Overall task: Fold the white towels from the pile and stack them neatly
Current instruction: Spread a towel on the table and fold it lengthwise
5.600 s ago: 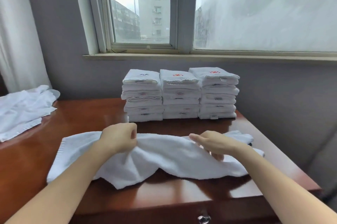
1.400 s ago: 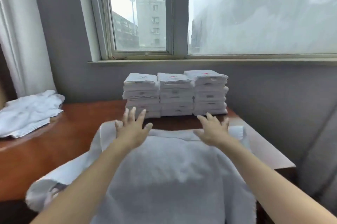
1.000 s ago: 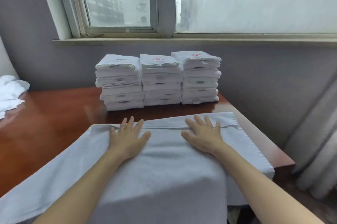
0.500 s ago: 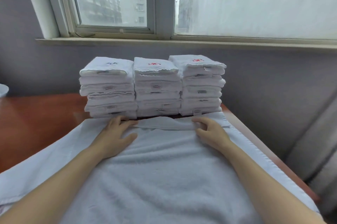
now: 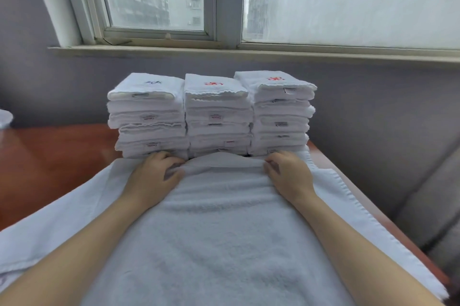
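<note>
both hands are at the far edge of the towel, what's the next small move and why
Probably lift that far edge and draw it back toward the body to fold the towel in half. The left hand and right hand both pinch the bunched edge, right against the folded stacks, with the rest spread flat.

The left hand [image 5: 154,177] and right hand [image 5: 290,176] each pinch the bunched far edge of a spread white towel [image 5: 224,231] with curled fingers. Just beyond both hands, three stacks of folded towels [image 5: 214,116] stand side by side on the wooden table [image 5: 49,168].
</note>
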{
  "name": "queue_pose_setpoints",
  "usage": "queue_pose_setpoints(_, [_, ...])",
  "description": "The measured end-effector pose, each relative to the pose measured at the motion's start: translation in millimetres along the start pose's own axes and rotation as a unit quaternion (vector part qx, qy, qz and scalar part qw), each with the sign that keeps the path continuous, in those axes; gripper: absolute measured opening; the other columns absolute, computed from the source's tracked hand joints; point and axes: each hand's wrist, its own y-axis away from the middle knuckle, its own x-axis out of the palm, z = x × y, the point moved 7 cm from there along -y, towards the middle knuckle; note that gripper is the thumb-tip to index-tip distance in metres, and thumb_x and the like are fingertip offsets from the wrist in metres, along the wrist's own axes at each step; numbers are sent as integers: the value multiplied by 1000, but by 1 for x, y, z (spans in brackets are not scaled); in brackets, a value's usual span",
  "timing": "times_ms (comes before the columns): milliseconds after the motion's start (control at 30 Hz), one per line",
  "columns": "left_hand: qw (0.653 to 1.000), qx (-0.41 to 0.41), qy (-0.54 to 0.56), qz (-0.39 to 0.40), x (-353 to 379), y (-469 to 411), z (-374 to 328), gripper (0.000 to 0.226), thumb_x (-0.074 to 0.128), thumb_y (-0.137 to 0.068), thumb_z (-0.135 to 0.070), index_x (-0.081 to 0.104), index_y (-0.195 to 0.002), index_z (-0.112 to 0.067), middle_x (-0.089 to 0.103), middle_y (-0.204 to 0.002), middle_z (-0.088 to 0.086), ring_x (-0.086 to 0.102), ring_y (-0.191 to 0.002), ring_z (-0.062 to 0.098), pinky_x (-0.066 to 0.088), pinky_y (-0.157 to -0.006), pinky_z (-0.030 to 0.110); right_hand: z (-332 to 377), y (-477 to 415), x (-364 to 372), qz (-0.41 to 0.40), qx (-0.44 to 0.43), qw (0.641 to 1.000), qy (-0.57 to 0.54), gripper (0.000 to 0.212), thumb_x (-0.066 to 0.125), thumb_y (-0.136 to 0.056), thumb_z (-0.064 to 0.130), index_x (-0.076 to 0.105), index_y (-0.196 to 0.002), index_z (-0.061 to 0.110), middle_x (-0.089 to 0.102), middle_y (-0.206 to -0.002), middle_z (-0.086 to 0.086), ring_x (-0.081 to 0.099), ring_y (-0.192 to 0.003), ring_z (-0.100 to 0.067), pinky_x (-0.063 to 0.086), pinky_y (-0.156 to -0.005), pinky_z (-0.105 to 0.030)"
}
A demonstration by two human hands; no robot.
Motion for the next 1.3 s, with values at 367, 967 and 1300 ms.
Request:
queue_pose_setpoints(367, [998, 14, -32, -45, -7, -2, -1, 17, 80, -78, -22, 68, -90, -19, 63, -93, -4, 58, -92, 24, 44, -75, 37, 16, 6, -19, -111, -50, 991, -57, 11, 61, -84, -5, 60, -91, 3, 62, -82, -6, 55, -78, -31, 38, -77, -36])
queue_pose_setpoints(967, [988, -5, -66, -141, -27, 7, -9, 26, 46, -92, -27, 66, -90, -11, 62, -88, 6, 58, -81, 32, 42, -73, 42, 0, 7, -28, -153, 37, 988, -1, 29, 63, -70, -10, 74, -88, 10, 69, -89, -4, 59, -92, -35, 41, -84, -41])
queue_pose_setpoints(1300, [967, 73, -48, -238, -87, -1, -38, 25, 49, -96, -25, 66, -96, -6, 64, -88, 12, 61, -76, 39, 45, -65, 44, -9, -30, -85, -155, 70, 986, -4, 31, 54, -84, -6, 78, -86, 13, 73, -97, 0, 58, -100, -29, 35, -86, -34])
